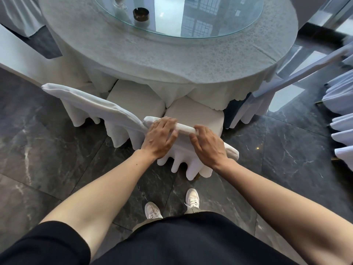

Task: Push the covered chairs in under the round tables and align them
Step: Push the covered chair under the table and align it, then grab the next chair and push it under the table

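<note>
A round table (191, 60) with a pale cloth and a glass turntable fills the top of the head view. Directly in front of me stands a white-covered chair (198, 113), its seat partly under the table's edge. My left hand (159, 137) and my right hand (207, 145) both grip the top of its backrest, fingers curled over the far side. A second covered chair (91, 104) stands to its left, seat tucked under the cloth, its backrest touching the one I hold.
Another covered chair (267, 96) stands at the right of the table, with several more (342, 119) stacked at the far right edge. A dark ashtray (141, 14) sits on the glass turntable. Dark marble floor (57, 150) lies around my feet.
</note>
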{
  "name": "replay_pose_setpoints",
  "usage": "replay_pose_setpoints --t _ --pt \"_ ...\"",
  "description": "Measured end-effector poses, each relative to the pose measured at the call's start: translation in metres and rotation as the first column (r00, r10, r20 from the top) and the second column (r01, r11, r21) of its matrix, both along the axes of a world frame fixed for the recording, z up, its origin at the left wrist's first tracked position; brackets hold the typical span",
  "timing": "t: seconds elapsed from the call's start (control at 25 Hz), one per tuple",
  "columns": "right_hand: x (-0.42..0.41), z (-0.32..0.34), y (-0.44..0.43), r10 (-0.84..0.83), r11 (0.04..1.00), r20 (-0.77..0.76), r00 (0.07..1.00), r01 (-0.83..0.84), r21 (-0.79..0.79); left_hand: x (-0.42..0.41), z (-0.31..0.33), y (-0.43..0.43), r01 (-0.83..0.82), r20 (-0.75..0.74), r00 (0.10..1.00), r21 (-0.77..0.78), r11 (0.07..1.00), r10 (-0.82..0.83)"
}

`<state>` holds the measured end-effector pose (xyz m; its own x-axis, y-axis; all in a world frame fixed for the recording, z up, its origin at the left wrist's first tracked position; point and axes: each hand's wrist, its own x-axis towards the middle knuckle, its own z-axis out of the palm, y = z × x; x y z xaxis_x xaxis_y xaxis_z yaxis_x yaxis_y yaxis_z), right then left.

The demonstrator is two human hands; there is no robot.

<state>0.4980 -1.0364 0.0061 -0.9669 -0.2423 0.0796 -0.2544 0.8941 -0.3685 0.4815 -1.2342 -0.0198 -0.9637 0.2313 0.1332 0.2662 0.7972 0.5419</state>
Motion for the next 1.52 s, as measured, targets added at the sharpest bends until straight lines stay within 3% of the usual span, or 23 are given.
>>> replay_pose_setpoints --t 0.12,0.32,0.56,0.76,1.04,1.24,1.52 --pt "-0.011 0.009 -0.033 0.087 0.996 -0.008 0.996 -0.087 0.025 0.012 0.010 -0.037 -0.032 -0.006 0.999 -0.005 0.999 0.032" --pt "-0.031 0.024 -0.125 0.273 0.962 -0.007 0.962 -0.273 0.013 0.043 0.035 -0.135 -0.231 -0.095 0.969 -0.038 0.972 0.227" --pt "-0.033 0.046 -0.256 0.556 0.831 -0.092 0.826 -0.555 0.043 0.087 0.054 -0.238 -0.504 -0.175 0.856 -0.078 0.860 0.486" --pt "-0.053 0.052 -0.341 0.689 0.723 -0.136 0.712 -0.687 0.068 0.101 0.057 -0.300 -0.662 -0.183 0.745 -0.087 0.744 0.641" --pt "-0.125 0.057 -0.442 0.721 0.684 -0.173 0.671 -0.729 0.023 0.042 0.066 -0.389 -0.711 -0.198 0.700 -0.105 0.695 0.686" --pt "-0.198 0.073 -0.494 0.661 0.737 -0.160 0.733 -0.674 -0.050 -0.038 0.090 -0.439 -0.677 -0.185 0.736 -0.160 0.718 0.652" --pt "-0.264 0.078 -0.531 0.613 0.782 -0.158 0.774 -0.623 -0.016 -0.114 0.097 -0.487 -0.623 -0.181 0.781 -0.156 0.767 0.597"
